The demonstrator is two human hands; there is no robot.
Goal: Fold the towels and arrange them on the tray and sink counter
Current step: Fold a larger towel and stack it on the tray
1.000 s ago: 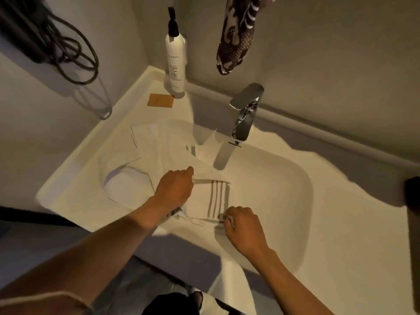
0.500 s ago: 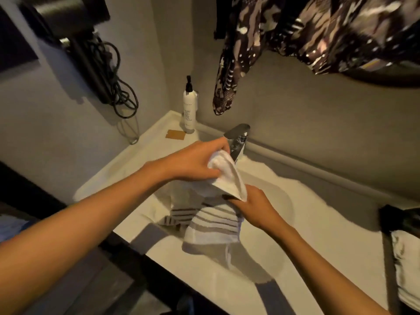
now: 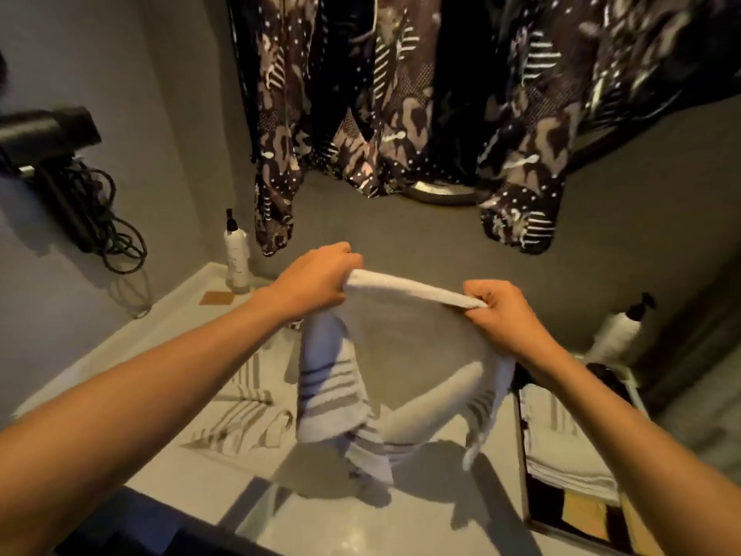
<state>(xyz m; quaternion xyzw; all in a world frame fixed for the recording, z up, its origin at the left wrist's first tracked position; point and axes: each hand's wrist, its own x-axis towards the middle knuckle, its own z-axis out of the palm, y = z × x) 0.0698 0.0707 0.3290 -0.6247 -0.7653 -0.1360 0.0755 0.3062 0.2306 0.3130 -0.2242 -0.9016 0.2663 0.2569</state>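
Observation:
I hold a white towel with grey stripes (image 3: 405, 355) up in the air above the sink counter (image 3: 192, 467). My left hand (image 3: 316, 276) grips its top edge at the left, my right hand (image 3: 505, 315) grips the same edge at the right. The towel hangs down between them, its striped ends bunched and dangling. A second striped towel (image 3: 240, 419) lies crumpled on the counter below my left forearm. At the right a dark-rimmed tray (image 3: 521, 455) holds a folded white towel (image 3: 561, 455).
A white pump bottle (image 3: 236, 254) and a small tan pad (image 3: 216, 298) stand in the counter's back left corner. Another pump bottle (image 3: 621, 327) is behind the tray. A patterned dark garment (image 3: 401, 114) hangs overhead. A hair dryer with coiled cord (image 3: 68, 178) hangs on the left wall.
Both hands took the towel off the counter and lifted it; they have moved apart and now stretch its top edge between them. The view has tilted upward.

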